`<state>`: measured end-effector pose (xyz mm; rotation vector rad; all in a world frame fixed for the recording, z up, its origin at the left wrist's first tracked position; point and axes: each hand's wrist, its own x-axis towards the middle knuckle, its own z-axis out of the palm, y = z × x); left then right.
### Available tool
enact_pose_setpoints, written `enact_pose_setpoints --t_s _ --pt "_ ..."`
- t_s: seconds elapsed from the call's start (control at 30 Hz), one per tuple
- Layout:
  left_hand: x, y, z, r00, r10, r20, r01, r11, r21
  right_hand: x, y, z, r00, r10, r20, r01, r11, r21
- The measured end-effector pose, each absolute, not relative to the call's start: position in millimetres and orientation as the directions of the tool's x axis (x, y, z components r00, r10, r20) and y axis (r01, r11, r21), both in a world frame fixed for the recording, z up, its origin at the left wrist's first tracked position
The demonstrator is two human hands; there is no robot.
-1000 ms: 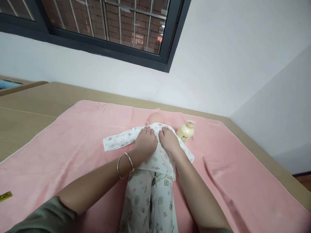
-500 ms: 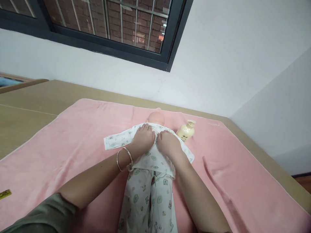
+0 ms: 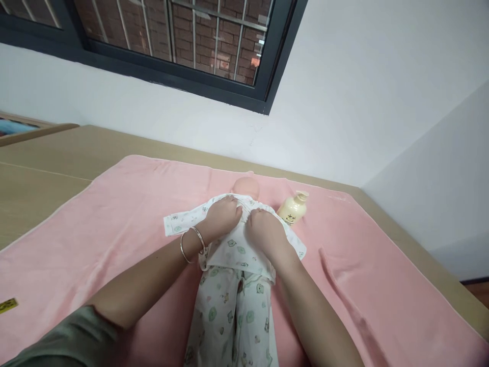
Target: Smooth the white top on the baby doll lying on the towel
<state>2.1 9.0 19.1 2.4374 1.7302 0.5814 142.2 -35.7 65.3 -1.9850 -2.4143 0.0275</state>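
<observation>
My left hand (image 3: 223, 216) has crept inward; both it and my right hand (image 3: 265, 229) pinch the doll's shirt (image 3: 239, 244). Lotion bottle (image 3: 293, 209) crowds the right; pink towel (image 3: 114, 214) lies open leftward.

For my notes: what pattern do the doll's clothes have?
White with small green prints, clearest on the trousers in the head view.

No text can be read. A dark mark is printed on the cream bottle (image 3: 292, 210) just right of the right hand (image 3: 265, 230), too small to be made out. A yellow tag (image 3: 8, 305) far left of the left hand (image 3: 222, 218) bears dark marks, also unreadable.
</observation>
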Motion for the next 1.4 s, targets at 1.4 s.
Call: enact_pose_setpoints --t_s 1.4 --pt "4 20 -3 0.303 0.897 0.321 0.843 -0.409 0.349 153 1 19 -0.058 0.954 0.295 0.892 0.182 -0.413"
